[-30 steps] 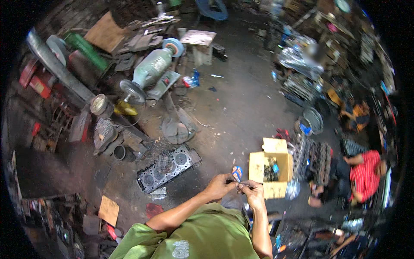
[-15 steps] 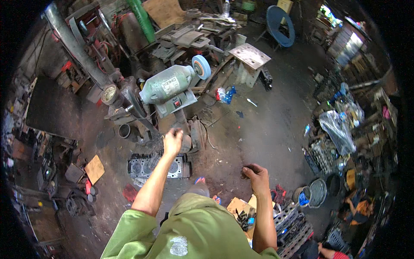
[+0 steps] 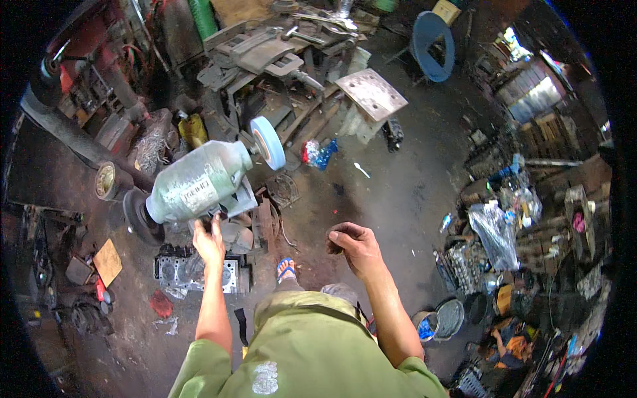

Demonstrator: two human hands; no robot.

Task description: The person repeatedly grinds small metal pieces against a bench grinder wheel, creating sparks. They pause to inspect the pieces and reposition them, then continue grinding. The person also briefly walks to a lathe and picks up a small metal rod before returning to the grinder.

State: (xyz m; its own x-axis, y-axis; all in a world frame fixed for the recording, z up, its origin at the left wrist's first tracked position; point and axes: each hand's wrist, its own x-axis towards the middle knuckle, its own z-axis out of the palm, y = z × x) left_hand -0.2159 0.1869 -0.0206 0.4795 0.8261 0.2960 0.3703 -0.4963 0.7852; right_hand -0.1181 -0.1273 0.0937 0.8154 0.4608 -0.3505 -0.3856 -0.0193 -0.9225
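Facing one grinder [image 3: 192, 179], two wheels [image 3: 269, 143], left grip [image 3: 210, 244] beneath, unclear, right grip [image 3: 356, 248] curled together

A bench grinder [image 3: 196, 184] stands with one wheel [image 3: 269, 144] at its right end, another [image 3: 142, 217] at its left. The left hand [image 3: 210, 242] is at its near side, the right hand [image 3: 355, 247] well to its right. Nearer than the grinder lies a cylinder head [image 3: 199, 273]; beyond it, metal pieces [image 3: 265, 53]; far right of it, a bucket [image 3: 451, 320].
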